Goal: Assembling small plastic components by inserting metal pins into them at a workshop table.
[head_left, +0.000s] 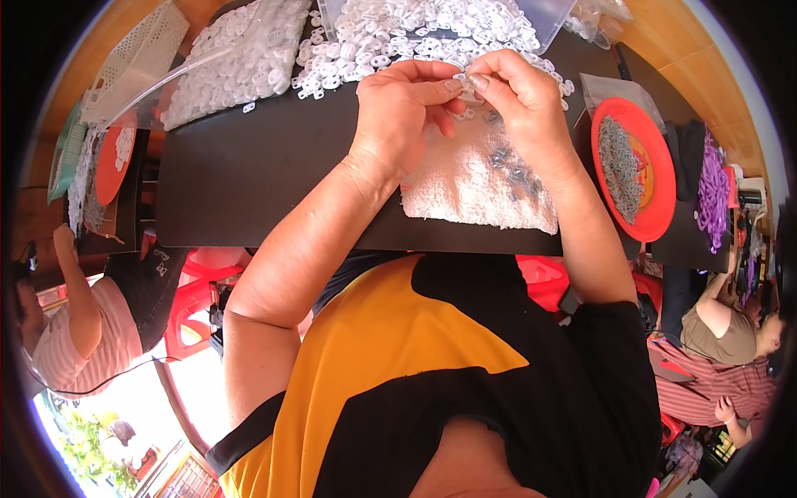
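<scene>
My left hand (397, 109) and my right hand (529, 106) meet above the far end of a pale towel (448, 199). Thumb and fingers of both pinch a small white plastic piece (466, 80), largely covered by the fingertips. Several small grey metal parts (515, 173) lie loose on the towel, partly under my right wrist. Just beyond my hands spreads a heap of white oval plastic pieces with holes (344, 60), spilling out of a clear plastic bin (558, 23).
A clear bag of white pieces (237, 66) lies on the dark table (249, 183) at far left. At right stand a red basin (660, 183) of grey metal parts (618, 162) and a purple pile (712, 195). Other people sit at both sides.
</scene>
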`<move>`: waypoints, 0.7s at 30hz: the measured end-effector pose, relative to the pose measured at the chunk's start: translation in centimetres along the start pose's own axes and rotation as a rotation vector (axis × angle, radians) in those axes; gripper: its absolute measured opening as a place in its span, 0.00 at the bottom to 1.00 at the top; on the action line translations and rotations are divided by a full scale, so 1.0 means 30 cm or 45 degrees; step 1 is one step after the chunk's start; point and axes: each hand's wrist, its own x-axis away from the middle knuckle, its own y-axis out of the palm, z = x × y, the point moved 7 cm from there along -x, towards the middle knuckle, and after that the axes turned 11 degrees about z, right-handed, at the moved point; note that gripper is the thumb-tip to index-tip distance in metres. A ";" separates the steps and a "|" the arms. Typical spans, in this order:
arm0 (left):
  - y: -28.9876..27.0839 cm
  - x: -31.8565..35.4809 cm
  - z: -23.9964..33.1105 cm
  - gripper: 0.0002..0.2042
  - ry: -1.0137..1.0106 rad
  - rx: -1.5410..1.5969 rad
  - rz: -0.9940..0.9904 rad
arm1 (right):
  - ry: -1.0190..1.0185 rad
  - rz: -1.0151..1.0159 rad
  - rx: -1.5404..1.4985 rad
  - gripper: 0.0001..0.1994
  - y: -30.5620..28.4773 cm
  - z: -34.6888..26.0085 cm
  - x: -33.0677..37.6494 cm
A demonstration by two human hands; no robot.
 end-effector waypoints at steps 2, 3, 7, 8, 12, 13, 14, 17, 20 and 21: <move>-0.006 -0.007 -0.010 0.07 -0.023 -0.006 0.000 | -0.016 -0.002 0.015 0.03 0.003 0.002 0.003; -0.008 -0.009 -0.017 0.07 -0.045 -0.012 0.001 | -0.032 -0.003 0.030 0.03 0.005 0.002 0.004; -0.003 -0.005 -0.012 0.06 -0.053 -0.024 0.015 | -0.092 0.015 0.059 0.04 0.008 0.003 0.008; -0.003 -0.001 -0.009 0.05 -0.043 -0.046 0.024 | -0.082 0.016 0.075 0.04 0.011 0.003 0.010; -0.007 -0.003 -0.012 0.04 0.005 -0.085 0.056 | -0.010 -0.004 0.081 0.04 0.017 0.004 0.015; -0.003 -0.001 -0.014 0.04 0.004 -0.086 0.054 | -0.010 -0.002 0.081 0.04 0.016 0.002 0.013; -0.002 0.002 -0.011 0.03 0.039 -0.092 0.073 | -0.067 0.057 0.064 0.04 0.006 -0.011 0.008; -0.010 0.001 -0.001 0.04 0.085 -0.126 0.096 | -0.141 0.100 0.123 0.04 -0.010 -0.038 -0.006; -0.006 0.006 0.002 0.05 0.109 -0.175 0.093 | -0.141 0.054 0.200 0.04 -0.003 -0.025 -0.003; -0.001 0.009 0.003 0.05 0.122 -0.195 0.084 | -0.125 0.024 0.203 0.04 0.002 -0.017 -0.001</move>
